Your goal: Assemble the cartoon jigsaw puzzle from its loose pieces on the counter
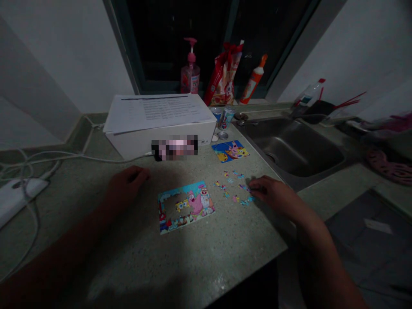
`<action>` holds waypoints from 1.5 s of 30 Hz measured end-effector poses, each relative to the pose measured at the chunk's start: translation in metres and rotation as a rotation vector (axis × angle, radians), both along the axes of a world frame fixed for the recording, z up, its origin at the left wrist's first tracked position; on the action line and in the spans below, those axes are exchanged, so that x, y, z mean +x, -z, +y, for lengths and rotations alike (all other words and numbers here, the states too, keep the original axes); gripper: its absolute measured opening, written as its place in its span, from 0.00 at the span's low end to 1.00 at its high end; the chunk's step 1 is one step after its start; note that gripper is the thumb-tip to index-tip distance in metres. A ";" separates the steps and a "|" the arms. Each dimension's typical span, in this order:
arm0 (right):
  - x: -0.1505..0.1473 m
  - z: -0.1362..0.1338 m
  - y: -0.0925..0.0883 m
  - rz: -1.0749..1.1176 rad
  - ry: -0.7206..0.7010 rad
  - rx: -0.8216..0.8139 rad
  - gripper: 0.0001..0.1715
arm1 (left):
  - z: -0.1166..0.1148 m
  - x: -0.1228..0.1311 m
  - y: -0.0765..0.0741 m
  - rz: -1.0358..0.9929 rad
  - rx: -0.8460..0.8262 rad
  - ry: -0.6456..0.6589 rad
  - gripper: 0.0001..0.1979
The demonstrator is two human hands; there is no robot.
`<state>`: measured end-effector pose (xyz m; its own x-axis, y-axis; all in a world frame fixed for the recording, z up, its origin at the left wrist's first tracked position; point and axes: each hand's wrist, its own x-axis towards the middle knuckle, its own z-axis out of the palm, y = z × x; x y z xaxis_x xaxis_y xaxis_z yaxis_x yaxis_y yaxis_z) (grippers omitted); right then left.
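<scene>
A partly assembled cartoon jigsaw puzzle [202, 199] lies flat on the counter, its frame and right side filled, with a gap left of centre. To its right are several loose jigsaw pieces [236, 198] in a scattered group. At the right edge of that group, my right hand [268, 192] has its fingertips pinched together on a piece mostly hidden by them. My left hand [127, 184] rests on the counter left of the puzzle, fingers curled, apparently with nothing in them. Beyond the loose pieces lies a blue and yellow cartoon picture card [230, 151].
Behind the puzzle stands a white box [161, 135] with printed sheets [167, 107] on top; a phone with a blurred screen [175, 148] leans against it. A can [226, 118] stands beside the box. A steel sink [296, 148] is at right; white cables [106, 159] run along the left.
</scene>
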<state>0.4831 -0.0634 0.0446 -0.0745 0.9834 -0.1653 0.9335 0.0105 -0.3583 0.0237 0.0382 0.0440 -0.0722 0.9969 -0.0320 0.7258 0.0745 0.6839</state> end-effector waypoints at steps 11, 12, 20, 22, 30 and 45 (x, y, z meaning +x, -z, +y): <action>-0.003 -0.003 0.000 -0.015 0.102 0.006 0.12 | 0.001 -0.002 0.002 0.000 -0.004 0.005 0.20; -0.005 -0.003 0.000 -0.015 0.110 0.006 0.12 | 0.001 -0.002 0.003 0.007 -0.005 0.011 0.20; -0.010 -0.001 -0.001 -0.013 0.131 -0.003 0.12 | 0.001 -0.003 0.005 -0.001 0.011 0.000 0.20; -0.009 0.000 0.002 -0.027 0.134 0.002 0.14 | 0.001 -0.003 0.005 -0.010 0.034 0.014 0.18; -0.004 0.007 0.009 0.021 0.164 0.011 0.12 | 0.000 -0.002 0.005 -0.023 0.051 0.042 0.17; -0.041 0.036 -0.034 0.198 0.053 0.135 0.19 | 0.002 -0.003 0.013 -0.074 0.081 0.099 0.19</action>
<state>0.4425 -0.0277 0.0789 -0.0402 0.9990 -0.0195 0.8458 0.0237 -0.5330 0.0204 0.0399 0.0310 0.0261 0.9986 0.0470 0.6743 -0.0523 0.7366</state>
